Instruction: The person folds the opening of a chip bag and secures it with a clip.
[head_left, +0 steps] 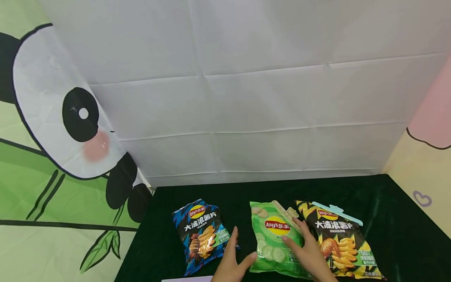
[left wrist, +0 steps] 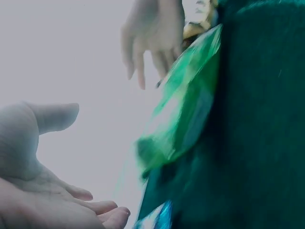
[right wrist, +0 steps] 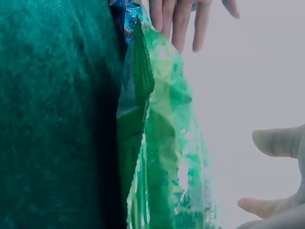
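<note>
In the head view a green Lay's chip bag [head_left: 269, 235] lies on the dark green cloth. A pale yellow bag clip [head_left: 284, 214] slants over its upper right corner. My right hand [head_left: 311, 254] hovers at the bag's right side, fingers spread and index fingertip close to the clip. At its lower left is my left hand [head_left: 232, 260], thumb and fingers apart, between this bag and a blue-and-black chip bag [head_left: 202, 237]. Both wrist views show relaxed, extended fingers with nothing held, beside the green bag [left wrist: 183, 105].
To the right lies a black-and-yellow chip bag [head_left: 340, 243] with a light blue clip [head_left: 337, 213] along its top. A lilac edge [head_left: 190, 279] pokes in at the bottom. Behind the table [head_left: 232, 196] hangs a white cloth [head_left: 246, 98]; a panda-printed sheet [head_left: 53, 129] hangs at left.
</note>
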{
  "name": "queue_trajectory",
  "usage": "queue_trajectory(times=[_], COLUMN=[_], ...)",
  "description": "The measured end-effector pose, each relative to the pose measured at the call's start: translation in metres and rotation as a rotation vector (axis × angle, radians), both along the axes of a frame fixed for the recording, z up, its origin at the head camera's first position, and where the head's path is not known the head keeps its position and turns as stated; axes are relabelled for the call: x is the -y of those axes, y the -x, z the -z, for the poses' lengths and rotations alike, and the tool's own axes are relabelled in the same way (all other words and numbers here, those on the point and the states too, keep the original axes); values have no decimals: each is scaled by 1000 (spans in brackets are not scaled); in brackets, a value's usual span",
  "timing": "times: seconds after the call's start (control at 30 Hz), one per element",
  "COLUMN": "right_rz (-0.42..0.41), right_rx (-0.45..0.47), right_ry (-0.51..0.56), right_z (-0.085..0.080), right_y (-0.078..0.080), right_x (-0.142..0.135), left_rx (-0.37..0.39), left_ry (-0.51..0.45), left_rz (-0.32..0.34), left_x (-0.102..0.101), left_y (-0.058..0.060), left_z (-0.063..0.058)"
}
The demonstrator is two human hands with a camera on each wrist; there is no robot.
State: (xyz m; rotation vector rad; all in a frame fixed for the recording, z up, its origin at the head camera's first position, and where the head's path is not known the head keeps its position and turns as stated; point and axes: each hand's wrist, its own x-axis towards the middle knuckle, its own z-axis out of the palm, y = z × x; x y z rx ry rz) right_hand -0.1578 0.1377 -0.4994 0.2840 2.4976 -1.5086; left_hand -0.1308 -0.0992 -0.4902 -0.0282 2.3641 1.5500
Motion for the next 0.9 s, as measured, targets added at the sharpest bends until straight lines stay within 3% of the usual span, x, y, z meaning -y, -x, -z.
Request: queue_trajectory(times=[0.17,0.27,0.53,0.9], right_rz=[-38,-57,-94,-194], right_rx=[-53,-85,-87,-127], right_ry=[-6,-2,16,173], right_z=[-10,-14,-23,-24], right_y=[-2,-3,-2,2], right_x=[8,16,46,97], left_rx=[10,9,-20,-27], left_ry=[57,75,77,85], left_rz=[-159,-226,-298,-426], left_x=[36,57,95,113], left_y=[-3,-3,-4,0], left_z=[-18,-22,-17,-10])
